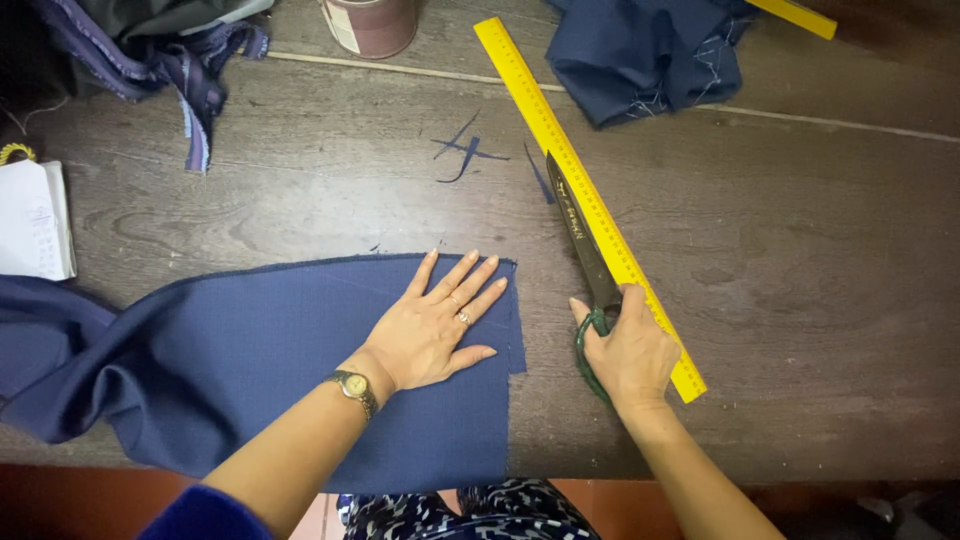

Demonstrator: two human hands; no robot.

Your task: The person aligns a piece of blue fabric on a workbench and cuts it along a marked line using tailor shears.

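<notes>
Head view: the left hand [432, 325] lay flat and wide open, fingers spread, palm pressed down on a piece of navy cloth [300, 370] near its right-hand cut edge. A ring sat on one finger and a gold wristwatch [353, 388] on the wrist behind it. The cloth spread out flat under and behind the hand, then bunched into folds far to its left, at the counter's near edge.

Just to the right of that hand, across a strip of bare dark wooden counter [800, 260], the right hand [630, 350] was closed around the green handles of a pair of scissors [585, 260]. The blades lay shut on the counter, pointing away from the hand, clear of the cloth. Alongside them, touching the hand's outer side, ran a long yellow ruler [560, 150], stretching diagonally away from the hand.

Farther beyond the hands lay thread scraps [462, 150], a crumpled navy fabric heap [650, 50], a round tin [372, 25], and striped fabric offcuts [170, 50]. Far left of the left hand sat a white notepad [35, 220].
</notes>
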